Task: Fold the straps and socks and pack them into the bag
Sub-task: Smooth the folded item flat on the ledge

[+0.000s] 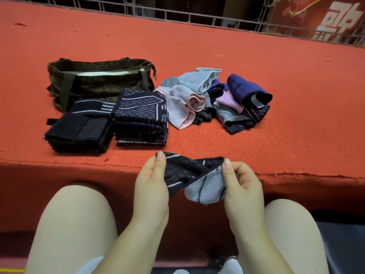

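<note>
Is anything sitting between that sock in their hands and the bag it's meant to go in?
Yes. The dark patterned sock is held near the ledge edge; two folded stacks lie between it and the brown bag, right before the bag's front side. The bag's top looks open.

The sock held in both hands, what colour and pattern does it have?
The sock is dark navy with a light dotted diamond pattern; its inside shows grey with stripes. Head view.

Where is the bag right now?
In the head view, the brown bag stands open at the far left of the red carpeted ledge, right behind the two folded stacks.
</note>
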